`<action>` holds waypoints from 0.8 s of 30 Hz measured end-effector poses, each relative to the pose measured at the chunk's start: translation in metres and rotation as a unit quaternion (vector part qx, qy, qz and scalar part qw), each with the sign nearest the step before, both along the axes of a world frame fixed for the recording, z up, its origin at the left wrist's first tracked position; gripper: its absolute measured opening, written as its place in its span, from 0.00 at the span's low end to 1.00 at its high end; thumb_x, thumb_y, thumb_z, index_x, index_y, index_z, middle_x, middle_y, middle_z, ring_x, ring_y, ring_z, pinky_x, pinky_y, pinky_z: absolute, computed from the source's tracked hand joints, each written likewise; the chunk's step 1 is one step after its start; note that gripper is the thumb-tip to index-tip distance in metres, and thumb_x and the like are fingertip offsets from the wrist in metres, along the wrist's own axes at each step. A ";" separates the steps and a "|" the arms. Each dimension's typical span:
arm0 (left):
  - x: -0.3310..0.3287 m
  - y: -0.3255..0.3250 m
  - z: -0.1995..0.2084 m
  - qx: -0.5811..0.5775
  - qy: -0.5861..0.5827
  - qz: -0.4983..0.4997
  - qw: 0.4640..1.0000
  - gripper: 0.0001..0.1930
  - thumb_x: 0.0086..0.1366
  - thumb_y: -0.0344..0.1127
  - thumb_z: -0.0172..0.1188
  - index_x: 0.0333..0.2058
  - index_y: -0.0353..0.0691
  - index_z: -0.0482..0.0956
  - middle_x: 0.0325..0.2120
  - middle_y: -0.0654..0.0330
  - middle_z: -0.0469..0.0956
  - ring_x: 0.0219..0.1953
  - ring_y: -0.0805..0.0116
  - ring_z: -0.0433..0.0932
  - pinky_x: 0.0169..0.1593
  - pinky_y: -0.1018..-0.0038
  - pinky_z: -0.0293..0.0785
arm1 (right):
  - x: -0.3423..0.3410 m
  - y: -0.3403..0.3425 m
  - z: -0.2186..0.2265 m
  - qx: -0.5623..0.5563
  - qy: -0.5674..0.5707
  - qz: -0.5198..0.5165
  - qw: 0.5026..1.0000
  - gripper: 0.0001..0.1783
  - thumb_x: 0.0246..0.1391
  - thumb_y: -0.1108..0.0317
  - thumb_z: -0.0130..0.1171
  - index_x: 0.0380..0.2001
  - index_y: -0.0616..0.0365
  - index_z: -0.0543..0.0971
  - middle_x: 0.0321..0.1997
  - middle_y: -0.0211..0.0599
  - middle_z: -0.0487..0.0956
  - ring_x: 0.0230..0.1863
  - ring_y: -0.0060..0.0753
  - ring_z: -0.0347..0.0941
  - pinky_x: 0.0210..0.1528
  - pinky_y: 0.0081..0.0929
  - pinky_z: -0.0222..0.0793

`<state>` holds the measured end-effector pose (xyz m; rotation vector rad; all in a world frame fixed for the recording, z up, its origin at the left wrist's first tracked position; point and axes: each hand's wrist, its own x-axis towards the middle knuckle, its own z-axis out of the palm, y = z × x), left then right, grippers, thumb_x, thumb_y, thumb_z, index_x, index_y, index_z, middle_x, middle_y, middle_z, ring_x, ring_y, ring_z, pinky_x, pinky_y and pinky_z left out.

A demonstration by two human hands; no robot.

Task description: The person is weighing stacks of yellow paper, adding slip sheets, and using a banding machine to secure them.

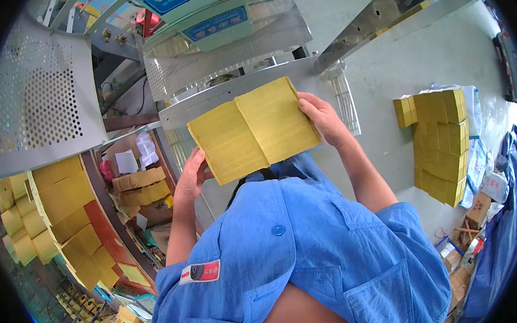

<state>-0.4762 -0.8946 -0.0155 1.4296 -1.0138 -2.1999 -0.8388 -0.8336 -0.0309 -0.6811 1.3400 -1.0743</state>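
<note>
Between my two hands is a stack of yellow paper sheets (253, 129), with a crease running down its middle. My left hand (191, 174) grips its lower left edge, fingers partly hidden behind it. On the right side, my right hand (321, 117) closes on the upper right edge, thumb on top. The stack is tilted and held in front of my body, over a metal machine bed (178, 110). How many sheets there are, I cannot tell.
Ahead stands a machine with a clear guard (273, 18). A perforated metal panel (35, 92) is at the far left. Yellow paper stacks lie on a red table (99, 212) at left; more yellow bundles (441, 144) sit on the floor at right. A steel beam (374, 24) crosses the upper right.
</note>
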 end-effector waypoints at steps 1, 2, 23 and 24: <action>0.000 -0.001 -0.001 0.014 0.004 -0.004 1.000 0.36 0.65 0.58 0.52 0.65 0.42 0.60 0.58 0.57 0.68 0.58 0.63 0.69 0.51 0.61 0.75 | 0.002 -0.001 0.000 0.004 -0.010 0.002 1.000 0.26 0.65 0.55 0.50 0.59 0.62 0.71 0.54 0.35 0.76 0.55 0.26 0.69 0.58 0.27 0.64; -0.001 0.000 -0.002 0.012 0.005 -0.005 1.000 0.36 0.65 0.58 0.52 0.65 0.42 0.60 0.58 0.57 0.68 0.58 0.63 0.69 0.51 0.61 0.75 | 0.004 -0.002 0.001 0.007 -0.020 0.004 1.000 0.26 0.65 0.55 0.50 0.59 0.62 0.71 0.54 0.36 0.76 0.55 0.26 0.69 0.59 0.28 0.63; -0.091 -0.009 -0.044 -0.365 0.034 -0.071 0.927 0.43 0.62 0.38 0.65 0.69 0.43 0.47 0.65 0.55 0.56 0.67 0.61 0.58 0.66 0.64 0.56 | -0.040 -0.032 -0.016 -0.141 -0.001 -0.267 0.953 0.10 0.58 0.75 0.55 0.42 0.62 0.79 0.39 0.29 0.81 0.39 0.18 0.73 0.44 0.17 0.67; -0.095 -0.011 -0.046 -0.366 0.036 -0.075 0.927 0.43 0.62 0.38 0.65 0.69 0.43 0.47 0.65 0.55 0.56 0.67 0.61 0.58 0.66 0.64 0.56 | -0.040 -0.032 -0.022 -0.148 0.022 -0.307 0.940 0.10 0.57 0.75 0.55 0.42 0.63 0.78 0.38 0.29 0.80 0.39 0.18 0.72 0.44 0.18 0.67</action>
